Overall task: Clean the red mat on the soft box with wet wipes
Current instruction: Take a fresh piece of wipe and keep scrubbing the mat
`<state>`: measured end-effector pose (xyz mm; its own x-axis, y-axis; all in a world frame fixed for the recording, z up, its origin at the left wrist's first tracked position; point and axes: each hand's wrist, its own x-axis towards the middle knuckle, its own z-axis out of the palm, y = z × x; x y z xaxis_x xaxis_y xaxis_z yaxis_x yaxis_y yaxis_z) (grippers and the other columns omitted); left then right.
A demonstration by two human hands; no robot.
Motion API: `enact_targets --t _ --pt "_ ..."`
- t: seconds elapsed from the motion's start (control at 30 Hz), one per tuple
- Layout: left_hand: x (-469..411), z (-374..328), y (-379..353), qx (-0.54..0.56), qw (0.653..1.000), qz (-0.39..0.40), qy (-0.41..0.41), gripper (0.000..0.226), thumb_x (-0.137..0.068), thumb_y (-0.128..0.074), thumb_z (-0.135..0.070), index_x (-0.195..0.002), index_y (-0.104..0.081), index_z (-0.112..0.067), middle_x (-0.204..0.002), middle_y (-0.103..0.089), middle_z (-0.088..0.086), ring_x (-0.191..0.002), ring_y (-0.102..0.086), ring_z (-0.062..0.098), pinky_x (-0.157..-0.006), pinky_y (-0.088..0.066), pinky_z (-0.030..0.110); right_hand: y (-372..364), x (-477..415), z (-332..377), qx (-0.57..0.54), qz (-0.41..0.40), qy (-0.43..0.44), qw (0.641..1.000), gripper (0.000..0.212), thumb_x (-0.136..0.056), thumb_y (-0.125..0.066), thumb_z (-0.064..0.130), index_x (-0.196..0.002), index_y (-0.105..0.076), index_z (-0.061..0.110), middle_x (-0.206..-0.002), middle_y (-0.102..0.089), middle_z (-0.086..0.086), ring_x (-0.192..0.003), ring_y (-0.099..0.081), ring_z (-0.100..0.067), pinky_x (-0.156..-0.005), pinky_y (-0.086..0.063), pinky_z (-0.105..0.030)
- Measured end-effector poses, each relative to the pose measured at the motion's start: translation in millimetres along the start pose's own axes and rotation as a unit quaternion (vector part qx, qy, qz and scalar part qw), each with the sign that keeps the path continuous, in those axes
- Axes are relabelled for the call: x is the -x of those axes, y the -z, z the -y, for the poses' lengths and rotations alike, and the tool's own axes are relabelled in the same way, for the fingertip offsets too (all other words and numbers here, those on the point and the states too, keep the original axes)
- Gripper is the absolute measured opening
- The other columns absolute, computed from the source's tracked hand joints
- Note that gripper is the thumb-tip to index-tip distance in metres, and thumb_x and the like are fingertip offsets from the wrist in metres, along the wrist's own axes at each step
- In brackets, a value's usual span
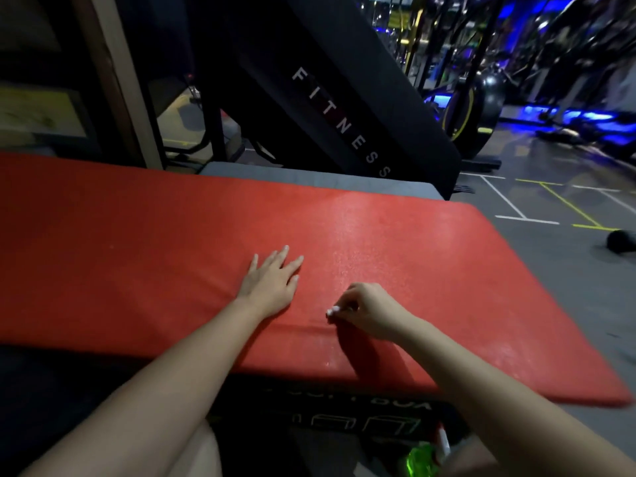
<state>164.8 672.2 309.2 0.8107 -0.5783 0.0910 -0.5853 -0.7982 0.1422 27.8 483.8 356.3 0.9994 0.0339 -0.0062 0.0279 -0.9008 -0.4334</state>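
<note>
The red mat (137, 242) lay flat on the black box (327, 411), filling the middle of the view from the left edge to the right. Its near edge overhung the box's white-printed side. A glossy patch showed on the mat right of centre.

The left hand (272, 284) rested palm down on the mat, fingers straight and spread, holding nothing. The right hand (368, 311) sat just right of it and nearer, fingers curled under against the mat. A bit of white showed at its fingertips; I could not tell whether that was a wipe or only nails, so its hold was unclear.

Beyond the mat's far edge lay a grey pad (309, 177), and a black panel (309, 63) marked FITNESS leaned behind it. On the grey floor (550, 270) to the right, well apart from the mat, sat a dark rounded object (621, 241). A bright green thing (421, 459) showed at the near bottom edge.
</note>
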Motion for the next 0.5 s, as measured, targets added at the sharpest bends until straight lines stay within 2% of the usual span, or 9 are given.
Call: enact_targets --t 0.17,0.23,0.3,0.4,0.47,0.5 --pt "34.9 13.0 28.0 -0.072 0.996 0.045 -0.039 0.055 -0.106 -0.038 -0.046 -0.159 -0.027 -0.037 -0.169 -0.020 0.002 -0.153 -0.025 0.023 -0.122 -0.027 0.044 -9.2 4.3 8.3 -0.039 -0.113 -0.062 0.991 0.018 -0.085 -0.075 0.031 -0.093 -0.079 0.015 -0.093 -0.072 -0.004 -0.083 -0.062 -0.016 -0.067 -0.039 -0.024" --pt "47.8 23.5 30.3 -0.068 0.996 0.054 -0.038 0.054 -0.106 -0.038 -0.048 -0.158 -0.029 -0.038 -0.168 -0.022 0.000 -0.152 -0.027 0.023 -0.120 -0.030 0.041 -15.2 5.6 16.2 -0.015 -0.103 -0.049 0.993 0.015 -0.086 -0.074 0.026 -0.093 -0.079 0.014 -0.093 -0.073 -0.007 -0.085 -0.066 -0.020 -0.071 -0.046 -0.028" --pt "61.4 33.7 25.9 -0.032 0.996 0.075 -0.039 0.053 -0.107 -0.035 -0.050 -0.159 -0.029 -0.038 -0.169 -0.022 0.001 -0.154 -0.022 0.021 -0.124 -0.024 0.040 -22.0 7.8 23.4 0.015 -0.075 -0.030 0.997 0.012 -0.088 -0.070 0.020 -0.091 -0.080 0.014 -0.090 -0.075 -0.009 -0.084 -0.069 -0.023 -0.072 -0.052 -0.031" --pt "79.0 41.4 20.7 -0.001 0.993 0.115 -0.039 0.057 -0.107 -0.030 -0.054 -0.161 -0.021 -0.037 -0.171 -0.011 0.000 -0.157 -0.008 0.018 -0.126 -0.009 0.042 -29.9 21.3 31.1 0.037 -0.064 -0.044 0.996 0.013 -0.090 -0.067 0.016 -0.091 -0.079 0.011 -0.087 -0.075 -0.011 -0.076 -0.069 -0.024 -0.066 -0.054 -0.032" --pt "92.2 40.1 22.8 -0.007 0.992 0.120 -0.043 0.068 -0.101 -0.025 -0.068 -0.162 -0.018 -0.038 -0.171 -0.006 -0.004 -0.158 -0.005 0.016 -0.126 -0.007 0.044 -32.5 34.8 34.1 0.045 -0.050 -0.047 0.997 0.014 -0.089 -0.070 0.022 -0.090 -0.078 0.010 -0.085 -0.074 -0.010 -0.074 -0.068 -0.024 -0.064 -0.051 -0.030" --pt "100.7 37.2 24.3 -0.006 0.991 0.127 -0.050 0.081 -0.092 -0.017 -0.080 -0.162 -0.015 -0.039 -0.172 -0.004 -0.005 -0.157 -0.003 0.015 -0.126 -0.005 0.045 -31.4 42.1 35.9 0.047 -0.040 -0.046 0.997 0.017 -0.089 -0.071 0.025 -0.089 -0.078 0.010 -0.083 -0.074 -0.009 -0.073 -0.067 -0.022 -0.064 -0.050 -0.029"
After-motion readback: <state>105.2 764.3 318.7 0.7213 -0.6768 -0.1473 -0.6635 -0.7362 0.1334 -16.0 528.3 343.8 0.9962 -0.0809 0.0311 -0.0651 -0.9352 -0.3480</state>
